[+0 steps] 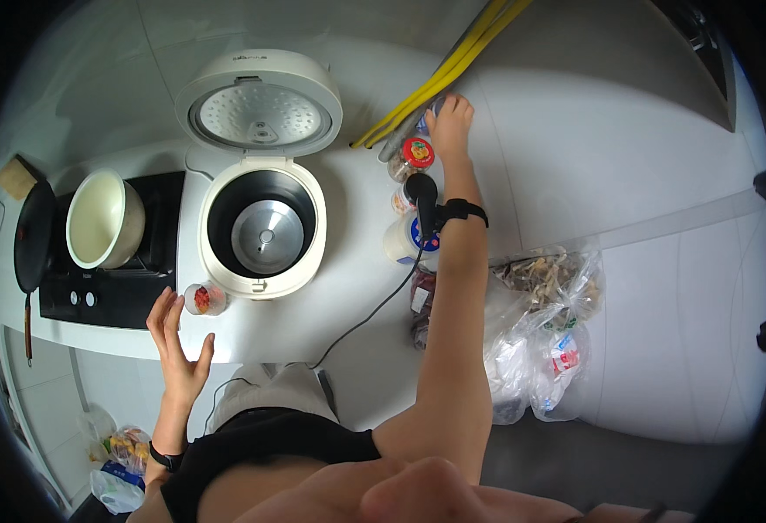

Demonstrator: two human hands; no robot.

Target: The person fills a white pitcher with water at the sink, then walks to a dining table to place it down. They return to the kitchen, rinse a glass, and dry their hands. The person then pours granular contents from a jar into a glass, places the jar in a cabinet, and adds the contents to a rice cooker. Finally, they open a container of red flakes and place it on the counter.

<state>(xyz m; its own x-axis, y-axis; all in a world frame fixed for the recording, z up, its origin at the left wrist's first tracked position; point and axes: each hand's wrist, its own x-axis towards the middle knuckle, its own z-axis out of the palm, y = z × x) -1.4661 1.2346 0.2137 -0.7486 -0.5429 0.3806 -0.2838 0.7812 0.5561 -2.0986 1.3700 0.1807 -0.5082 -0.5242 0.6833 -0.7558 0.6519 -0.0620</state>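
My right hand (451,126) reaches to the back of the counter and rests on a small container with blue markings (427,118), partly hidden by the fingers. Nearest below it is a red-lidded glass jar (411,159). My left hand (180,350) hovers at the front edge with fingers apart, holding nothing. Just above it, a small clear cup with red pieces (205,299) stands by the rice cooker (320,229). The cooker's lid (258,104) is up and its inside shows the bare heating plate (267,236), with no pot in it.
A cream bowl (105,219) sits on the black cooktop (114,307), beside a frying pan (33,235). Yellow tubes (445,72) slant behind the jars. A blue-lidded tub (404,240) and plastic bags (540,340) lie around my right arm. A black cable (373,314) crosses the counter.
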